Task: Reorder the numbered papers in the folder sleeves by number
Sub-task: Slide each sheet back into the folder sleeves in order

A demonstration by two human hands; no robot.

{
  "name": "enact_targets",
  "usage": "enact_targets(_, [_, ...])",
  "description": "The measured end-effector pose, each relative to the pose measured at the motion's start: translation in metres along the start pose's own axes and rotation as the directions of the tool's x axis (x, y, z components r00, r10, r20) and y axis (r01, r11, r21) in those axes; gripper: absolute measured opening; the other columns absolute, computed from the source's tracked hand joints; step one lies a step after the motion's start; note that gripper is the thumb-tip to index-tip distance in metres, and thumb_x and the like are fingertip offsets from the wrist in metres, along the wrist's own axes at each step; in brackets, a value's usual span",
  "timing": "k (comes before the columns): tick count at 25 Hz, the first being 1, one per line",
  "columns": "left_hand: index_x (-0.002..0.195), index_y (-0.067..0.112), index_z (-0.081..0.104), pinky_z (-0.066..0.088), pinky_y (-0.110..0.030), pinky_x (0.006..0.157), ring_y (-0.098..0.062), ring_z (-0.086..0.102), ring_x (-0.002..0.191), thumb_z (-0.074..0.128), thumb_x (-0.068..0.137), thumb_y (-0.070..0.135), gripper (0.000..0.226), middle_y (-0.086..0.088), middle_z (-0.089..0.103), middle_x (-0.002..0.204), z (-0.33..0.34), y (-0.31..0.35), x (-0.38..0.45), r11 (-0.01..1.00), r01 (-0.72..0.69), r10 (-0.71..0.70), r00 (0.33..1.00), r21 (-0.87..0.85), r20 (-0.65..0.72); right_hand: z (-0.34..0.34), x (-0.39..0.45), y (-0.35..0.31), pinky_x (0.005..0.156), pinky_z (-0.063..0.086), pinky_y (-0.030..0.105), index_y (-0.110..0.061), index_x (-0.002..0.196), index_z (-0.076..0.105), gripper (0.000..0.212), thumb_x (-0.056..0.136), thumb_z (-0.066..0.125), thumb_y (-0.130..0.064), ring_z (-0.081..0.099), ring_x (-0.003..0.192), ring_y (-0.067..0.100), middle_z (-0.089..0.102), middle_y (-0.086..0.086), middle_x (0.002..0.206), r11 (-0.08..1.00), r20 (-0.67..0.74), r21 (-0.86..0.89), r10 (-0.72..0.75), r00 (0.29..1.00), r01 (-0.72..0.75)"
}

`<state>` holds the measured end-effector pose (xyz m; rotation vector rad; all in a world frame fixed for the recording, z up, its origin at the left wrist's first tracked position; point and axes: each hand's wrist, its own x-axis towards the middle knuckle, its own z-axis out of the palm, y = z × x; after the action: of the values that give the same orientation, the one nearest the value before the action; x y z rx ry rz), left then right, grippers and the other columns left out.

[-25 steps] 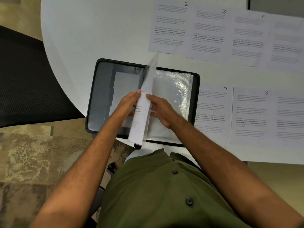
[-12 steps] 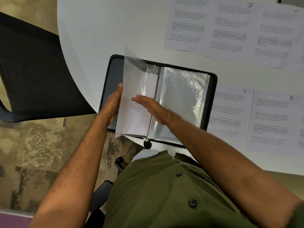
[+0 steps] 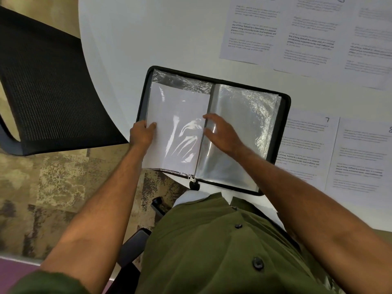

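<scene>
Folder lies open at the counter's near edge, sleeve with blank-side paper flat on its left half. Left hand pinches that sleeve's outer edge, thumb on top. Right hand flat, fingers straight, across the folder's spine onto clear sleeves. Numbered sheets 3, 7 beyond and right of the folder. Black chair left of it.

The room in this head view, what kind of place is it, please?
Probably an office or meeting room: a white table with printed numbered papers, a black mesh chair beside it, and patterned carpet on the floor.
</scene>
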<state>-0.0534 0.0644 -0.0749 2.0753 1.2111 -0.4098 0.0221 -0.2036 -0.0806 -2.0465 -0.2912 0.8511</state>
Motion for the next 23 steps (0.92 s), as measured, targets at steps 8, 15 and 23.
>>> enact_targets(8, [0.151, 0.011, 0.035, 0.045, -0.053, 0.105, -0.036, 0.047, 0.136, 0.074, 0.09, 0.03, 0.074, -0.013, 0.046, 0.15, 0.035, 0.012, -0.004, 0.961, -0.037, 0.088, 0.98, 0.273, -0.178, -0.081, -0.008, 0.074, 0.121, 0.028, 0.032, -0.023, 0.148, 0.047, 0.06, 0.092, 0.067, -0.017, 0.035, 0.148, 0.019, 0.037, 0.0, 0.162, 0.976, -0.253, -0.195, 0.043, 0.967, -0.094])
enact_targets(15, [0.141, 0.013, 0.041, 0.04, -0.055, 0.108, -0.039, 0.041, 0.134, 0.059, 0.084, 0.023, 0.061, -0.018, 0.039, 0.149, 0.082, 0.053, -0.011, 0.727, -0.49, 0.493, 0.86, 0.48, 0.131, -0.108, -0.002, 0.086, 0.114, 0.033, 0.031, -0.012, 0.141, 0.052, 0.056, 0.087, 0.068, -0.014, 0.042, 0.136, 0.027, 0.049, 0.007, 0.147, 0.95, -0.359, -0.274, 0.041, 0.932, -0.148])
enact_targets(23, [0.137, 0.01, 0.053, 0.046, -0.052, 0.1, -0.035, 0.049, 0.124, 0.066, 0.083, 0.016, 0.057, -0.015, 0.048, 0.141, 0.126, 0.158, 0.002, 0.612, -0.716, 0.693, 0.69, 0.335, 0.208, -0.139, 0.047, 0.075, 0.103, 0.03, 0.02, -0.016, 0.137, 0.056, 0.046, 0.092, 0.064, -0.017, 0.047, 0.127, 0.02, 0.054, 0.003, 0.137, 0.965, -0.47, -0.22, 0.023, 0.882, -0.142])
